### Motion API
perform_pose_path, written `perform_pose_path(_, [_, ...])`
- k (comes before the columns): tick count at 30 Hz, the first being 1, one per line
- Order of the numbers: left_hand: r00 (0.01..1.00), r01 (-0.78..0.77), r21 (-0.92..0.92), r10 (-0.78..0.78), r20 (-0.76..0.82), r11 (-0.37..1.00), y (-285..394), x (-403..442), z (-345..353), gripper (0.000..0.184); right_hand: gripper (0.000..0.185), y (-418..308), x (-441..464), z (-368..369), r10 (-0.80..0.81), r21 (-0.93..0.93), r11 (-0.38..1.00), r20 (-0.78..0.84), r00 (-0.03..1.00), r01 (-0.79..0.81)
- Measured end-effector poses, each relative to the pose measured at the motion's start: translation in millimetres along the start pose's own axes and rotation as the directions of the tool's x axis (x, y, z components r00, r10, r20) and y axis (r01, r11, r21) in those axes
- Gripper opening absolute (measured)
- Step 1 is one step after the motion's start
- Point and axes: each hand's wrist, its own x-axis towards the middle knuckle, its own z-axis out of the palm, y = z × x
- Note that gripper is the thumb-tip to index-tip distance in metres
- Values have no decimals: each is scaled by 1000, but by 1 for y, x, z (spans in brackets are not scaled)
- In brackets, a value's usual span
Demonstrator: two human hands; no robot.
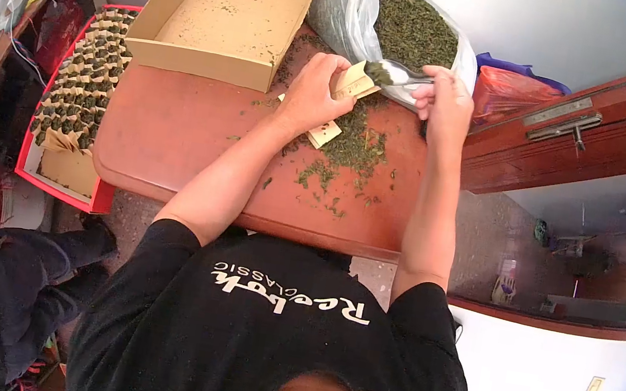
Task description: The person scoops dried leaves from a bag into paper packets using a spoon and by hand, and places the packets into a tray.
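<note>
My left hand (315,92) is closed around a small tan paper packet (353,82), its mouth tilted up to the right. A metal spoon (404,74) is gripped by its handle in my right hand (448,102). Dark green dried leaves (380,74) lie at the spoon's tip, right at the packet's mouth. Below my left hand, another flat paper packet (324,135) rests on the table. Just behind the spoon stands an open clear plastic bag (341,9) full of dried leaves (415,29).
Loose leaves (360,150) are scattered over the reddish-brown table (171,118). An open cardboard tray (203,63) with crumbs sits at the back left. Lower left, a red box (102,200) holds rows of filled packets (88,73). A person's dark-clothed leg (27,266) is nearby.
</note>
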Motion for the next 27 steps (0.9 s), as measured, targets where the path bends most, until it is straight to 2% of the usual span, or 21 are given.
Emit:
perform_pose_path(3, [1000,2,8,-2,-3,1000,-1,0,1,47,22,-1,-21,23,-168,-248,953,47,985,175])
perform_pose_path(6, [1000,17,-3,-17,0,1000,-1,1,-1,48,20,-10,-37,35,-402,-429,808,100,910,404])
perform_pose_path(10, [1000,-14,-21,13,-12,1000,-3,2,0,48,18,-14,-39,30,-573,-452,718,49,818,529])
perform_pose_path(13, [1000,13,-34,-13,-8,999,-1,2,0,48,17,-14,-43,25,-616,-493,654,93,783,574])
perform_pose_path(17, [1000,9,-105,-6,22,994,4,1,-1,48,18,1,-47,31,-615,-461,603,251,747,651])
perform_pose_path(20, [1000,10,-162,-6,25,987,11,0,-2,47,20,0,-55,23,-546,-399,760,34,837,512])
perform_pose_path(24, [999,-41,-176,45,18,984,9,0,-1,50,25,5,-60,2,-443,-221,889,-198,874,401])
perform_pose_path(27, [992,-124,-152,125,-5,981,3,1,-2,53,26,33,-63,-18,-332,-131,942,-226,916,309])
